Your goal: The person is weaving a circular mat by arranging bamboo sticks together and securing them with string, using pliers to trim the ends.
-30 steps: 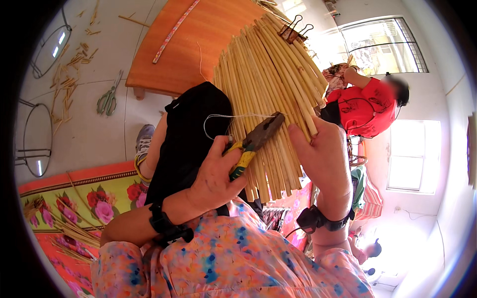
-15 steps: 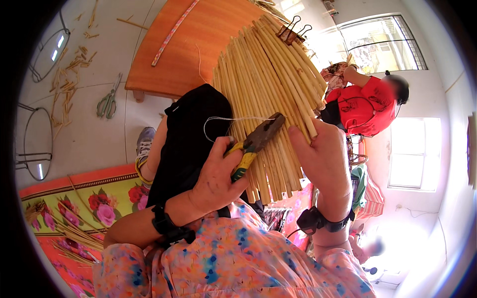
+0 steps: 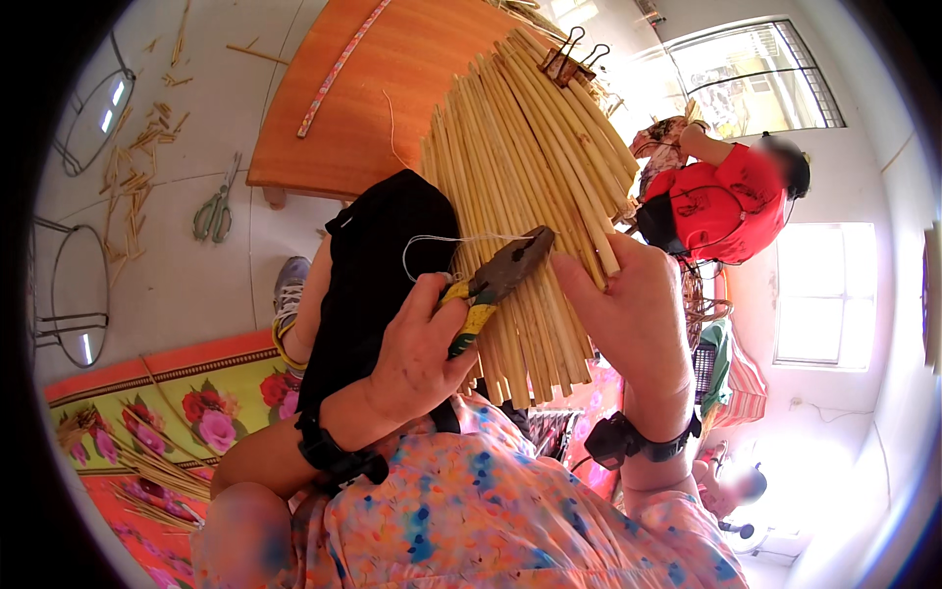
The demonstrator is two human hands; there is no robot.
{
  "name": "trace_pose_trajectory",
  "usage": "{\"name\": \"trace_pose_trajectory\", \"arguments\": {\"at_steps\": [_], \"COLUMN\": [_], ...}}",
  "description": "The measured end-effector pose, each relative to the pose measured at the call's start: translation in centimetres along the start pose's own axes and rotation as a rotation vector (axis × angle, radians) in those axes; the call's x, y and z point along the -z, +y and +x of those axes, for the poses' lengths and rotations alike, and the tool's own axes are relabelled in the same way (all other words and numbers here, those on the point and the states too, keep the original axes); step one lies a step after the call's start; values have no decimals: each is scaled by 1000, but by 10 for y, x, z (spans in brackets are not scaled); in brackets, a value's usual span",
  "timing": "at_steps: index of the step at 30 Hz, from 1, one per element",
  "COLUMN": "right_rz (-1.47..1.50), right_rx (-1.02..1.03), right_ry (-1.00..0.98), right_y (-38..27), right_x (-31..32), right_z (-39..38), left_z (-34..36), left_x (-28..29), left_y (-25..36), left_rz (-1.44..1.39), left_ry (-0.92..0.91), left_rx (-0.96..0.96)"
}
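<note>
My left hand (image 3: 417, 344) is wrapped round the yellow-and-green handles of a pair of pliers (image 3: 510, 267). Its dark jaws lie over a mat of straw-coloured stalks (image 3: 520, 157) laid side by side. A thin white thread (image 3: 432, 239) runs from the jaws and curls back toward the left hand; whether the jaws grip it is too small to tell. My right hand (image 3: 633, 304) holds the mat's right edge, thumb on top beside the outermost stalk and the other fingers hidden beneath. Black binder clips (image 3: 567, 67) pinch the mat's far end.
An orange wooden table (image 3: 334, 108) carries a patterned strip (image 3: 343, 69). Green-handled scissors (image 3: 214, 214) and stalk offcuts (image 3: 132, 177) lie on the floor at left. A flowered cloth (image 3: 216, 407) is at lower left. Someone in a red shirt (image 3: 721, 201) sits at right.
The pliers have shifted slightly left and down with my left hand. My right hand has moved slightly left along with the mat's edge. Both grips look the same.
</note>
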State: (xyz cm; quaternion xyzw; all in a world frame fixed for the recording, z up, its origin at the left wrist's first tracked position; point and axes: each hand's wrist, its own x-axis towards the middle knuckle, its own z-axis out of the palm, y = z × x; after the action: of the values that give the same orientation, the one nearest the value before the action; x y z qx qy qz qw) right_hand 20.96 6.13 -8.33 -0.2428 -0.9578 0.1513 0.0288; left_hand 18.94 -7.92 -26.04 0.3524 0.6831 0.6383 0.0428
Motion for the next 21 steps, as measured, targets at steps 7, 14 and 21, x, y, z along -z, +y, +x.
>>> {"name": "trace_pose_trajectory", "arguments": {"at_steps": [7, 14, 21], "right_rz": [-50, -55, -118], "right_rx": [13, 48, 44], "right_ry": [66, 48, 34], "right_y": [0, -2, -1], "right_x": [-6, -7, -5], "right_z": [-1, 2, 2], "left_z": [-1, -2, -5], "left_x": [3, 21, 40], "left_y": [3, 7, 12], "left_rz": [47, 87, 147], "left_ry": [11, -15, -38], "left_rx": [27, 39, 31]}}
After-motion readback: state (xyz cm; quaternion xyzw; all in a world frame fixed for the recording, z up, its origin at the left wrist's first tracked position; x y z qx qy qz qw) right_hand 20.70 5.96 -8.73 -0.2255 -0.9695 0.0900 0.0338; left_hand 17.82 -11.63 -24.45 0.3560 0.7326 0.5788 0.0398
